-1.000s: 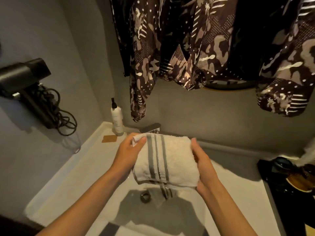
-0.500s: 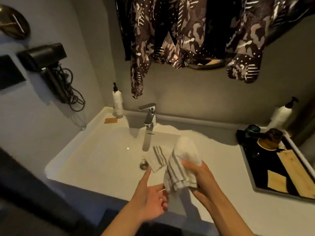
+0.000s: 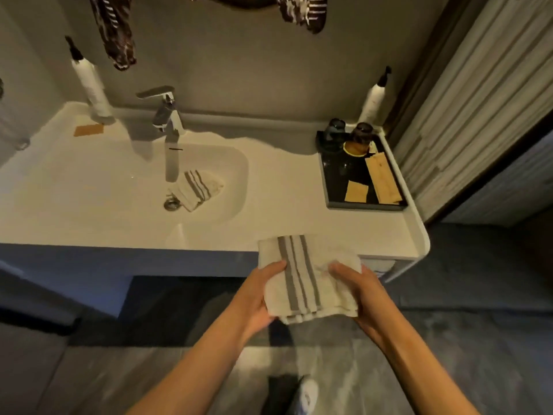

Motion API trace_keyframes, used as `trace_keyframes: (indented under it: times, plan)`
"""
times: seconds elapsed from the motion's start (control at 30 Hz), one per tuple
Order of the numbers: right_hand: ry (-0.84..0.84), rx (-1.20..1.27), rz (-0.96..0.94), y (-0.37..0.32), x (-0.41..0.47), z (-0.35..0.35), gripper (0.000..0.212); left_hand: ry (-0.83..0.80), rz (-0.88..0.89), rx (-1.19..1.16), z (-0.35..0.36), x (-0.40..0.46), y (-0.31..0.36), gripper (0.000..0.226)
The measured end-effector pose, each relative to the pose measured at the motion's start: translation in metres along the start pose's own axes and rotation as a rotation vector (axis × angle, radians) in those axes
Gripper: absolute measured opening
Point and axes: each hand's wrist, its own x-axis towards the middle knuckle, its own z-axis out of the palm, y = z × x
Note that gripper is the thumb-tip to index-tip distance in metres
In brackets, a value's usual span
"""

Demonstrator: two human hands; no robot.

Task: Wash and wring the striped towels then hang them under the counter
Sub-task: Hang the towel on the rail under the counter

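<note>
A folded white terry towel with grey stripes (image 3: 308,280) is held in front of the white stone desk (image 3: 269,205), level with its front edge and out over the grey floor (image 3: 449,354). The left hand (image 3: 257,298) grasps the towel's left edge, thumb on top and fingers beneath; the right hand (image 3: 356,292) grasps its right edge the same way, so each grip is clenched on the cloth. A second striped white towel (image 3: 196,188) lies crumpled in the sunken white basin (image 3: 233,175), just beside the round metal drain (image 3: 171,203) and below the chrome tap (image 3: 167,115). At the desk's right end sits a black rectangular tray (image 3: 332,187) holding what look like dark jars and tan packets. A white pump bottle (image 3: 91,85) stands at the back left corner.
</note>
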Motion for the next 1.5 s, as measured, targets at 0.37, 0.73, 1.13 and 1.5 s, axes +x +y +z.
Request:
trace_keyframes:
  times: [0.37,0.73,1.13,1.5]
  plan:
    - [0.444,-0.180,0.366,0.174,0.009,-0.184,0.007,0.392,-0.158,0.551,-0.025,0.098,-0.185,0.033]
    - [0.234,-0.288,-0.128,0.103,0.165,-0.216,0.018,0.399,0.370,0.469,0.004,0.238,-0.136,0.012]
    - [0.479,-1.065,-0.242,0.088,0.210,-0.218,0.034,0.845,0.548,1.688,0.007,0.272,-0.113,0.021]
    - [0.192,-1.624,-0.214,0.099,0.214,-0.220,0.042,0.548,0.792,2.150,-0.013,0.275,-0.135,0.035]
